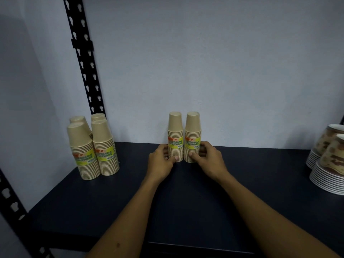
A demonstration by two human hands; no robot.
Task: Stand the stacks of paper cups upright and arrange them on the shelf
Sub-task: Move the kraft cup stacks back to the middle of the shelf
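Two tan stacks of paper cups with yellow labels stand upright side by side at the back of the dark shelf (pixel 186 202), against the wall. My left hand (pixel 162 161) grips the base of the left stack (pixel 175 131). My right hand (pixel 208 159) grips the base of the right stack (pixel 192 131). At the back left corner stands a group of several more upright stacks, with two in front (pixel 84 151) (pixel 105 148) and others partly hidden behind them.
Patterned brown-and-white stacks of bowls or cups (pixel 329 164) stand at the shelf's right edge. A black perforated shelf post (pixel 83 58) rises behind the left group. Another post (pixel 11 203) runs along the front left. A pale wall closes the back.
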